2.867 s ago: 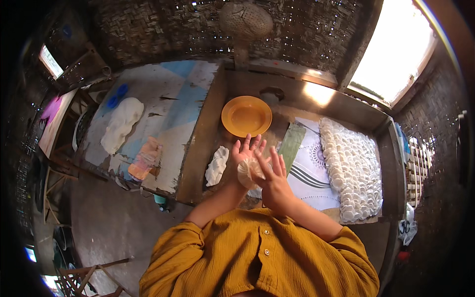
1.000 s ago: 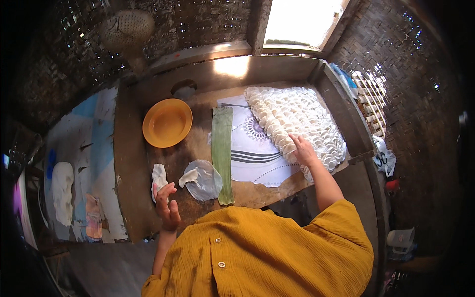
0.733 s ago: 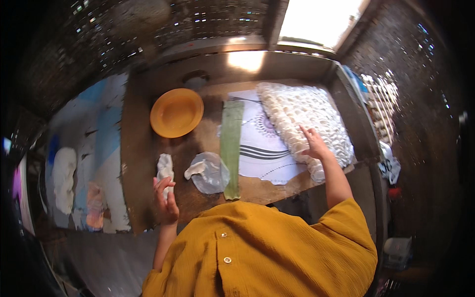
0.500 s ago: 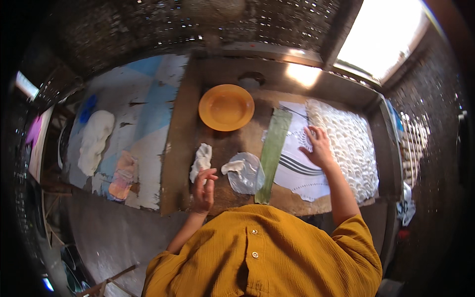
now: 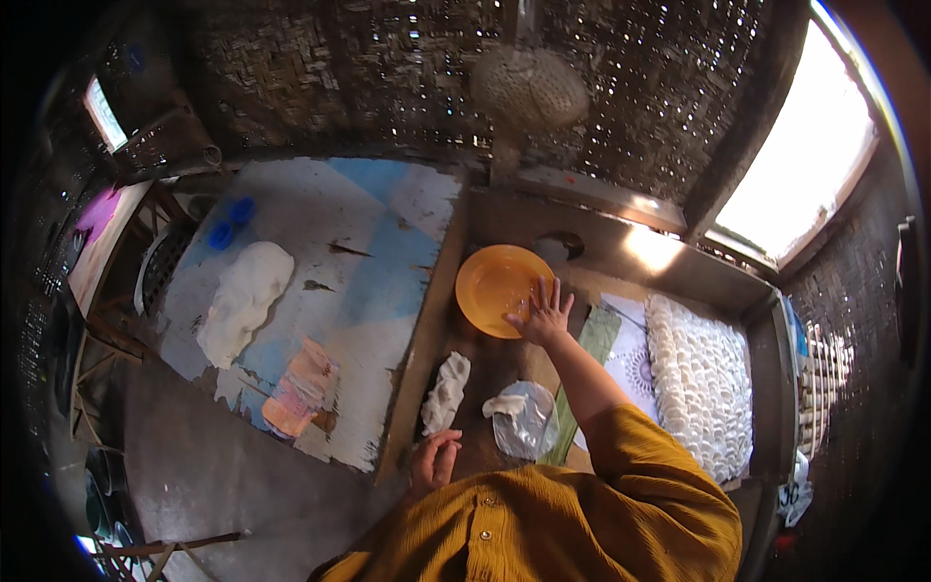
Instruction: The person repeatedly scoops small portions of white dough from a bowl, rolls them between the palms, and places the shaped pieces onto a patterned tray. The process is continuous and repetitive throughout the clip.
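My right hand (image 5: 541, 315) is spread open over the right front of the orange plastic bowl (image 5: 485, 276), its fingertips inside the rim. My left hand (image 5: 434, 458) is loosely bent with nothing visible in it, at the board's near edge just below a white dough lump (image 5: 444, 393). Beside that lump lies a round plastic sheet (image 5: 524, 436) with a small white piece (image 5: 504, 404) on it, and a green leaf strip (image 5: 596, 332) behind my right forearm. To the right, rows of small white folded pieces (image 5: 698, 388) cover part of a patterned cloth (image 5: 635, 373).
On the worn board (image 5: 378, 291) at the left lie a larger dough mass (image 5: 242, 301), blue objects (image 5: 223, 228) and a peach-pink piece (image 5: 301, 393). A woven wall (image 5: 388, 78) with a bright window (image 5: 795, 136) surrounds the raised-edged wooden workspace (image 5: 611, 242).
My right hand has moved left from the rows of white pieces to the bowl. The small piece on plastic, earlier in my hands, lies on the board. The view has swung left.
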The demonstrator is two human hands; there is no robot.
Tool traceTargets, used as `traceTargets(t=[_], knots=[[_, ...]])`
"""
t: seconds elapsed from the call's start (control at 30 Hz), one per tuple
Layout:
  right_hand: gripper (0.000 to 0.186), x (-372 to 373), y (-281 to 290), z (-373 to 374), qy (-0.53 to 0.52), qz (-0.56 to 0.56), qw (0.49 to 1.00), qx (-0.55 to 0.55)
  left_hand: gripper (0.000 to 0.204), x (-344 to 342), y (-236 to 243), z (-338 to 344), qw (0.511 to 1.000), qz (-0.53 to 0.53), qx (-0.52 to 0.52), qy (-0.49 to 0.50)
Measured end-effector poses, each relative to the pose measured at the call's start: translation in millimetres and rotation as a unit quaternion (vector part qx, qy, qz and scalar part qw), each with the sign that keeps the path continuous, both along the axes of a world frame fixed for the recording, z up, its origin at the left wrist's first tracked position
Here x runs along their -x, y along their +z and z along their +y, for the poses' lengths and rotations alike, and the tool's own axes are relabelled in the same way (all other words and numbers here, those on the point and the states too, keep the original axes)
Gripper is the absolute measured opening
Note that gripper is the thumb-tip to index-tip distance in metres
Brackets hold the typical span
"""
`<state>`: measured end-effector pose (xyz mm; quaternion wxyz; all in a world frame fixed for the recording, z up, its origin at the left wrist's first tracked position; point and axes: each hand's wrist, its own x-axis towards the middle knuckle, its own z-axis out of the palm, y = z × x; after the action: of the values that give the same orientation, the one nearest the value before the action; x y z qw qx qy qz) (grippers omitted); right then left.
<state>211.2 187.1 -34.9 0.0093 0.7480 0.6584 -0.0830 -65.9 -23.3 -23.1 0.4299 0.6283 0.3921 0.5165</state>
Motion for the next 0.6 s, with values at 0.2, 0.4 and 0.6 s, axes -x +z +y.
traceTargets(t=[0.2, 0.4, 0.6], knots=[[0.08, 8.5, -5.6, 4.9, 0.022, 0.008, 1.0, 0.0, 0.022, 5.0, -22.6, 5.2, 0.999, -0.032, 0.033, -0.004], [0.073, -3.7, -1.9, -36.2, 0.087, -0.011, 0.995, -0.047, 0.029, -9.1, -11.1, 15.8, 0.977, -0.141, 0.157, -0.024], [0.071, 20.3, 65.7, -106.9, 0.121, 0.103, 0.942, -0.294, 0.06, -51.9, 29.5, 66.4, 0.837, -0.429, 0.338, -0.025]])
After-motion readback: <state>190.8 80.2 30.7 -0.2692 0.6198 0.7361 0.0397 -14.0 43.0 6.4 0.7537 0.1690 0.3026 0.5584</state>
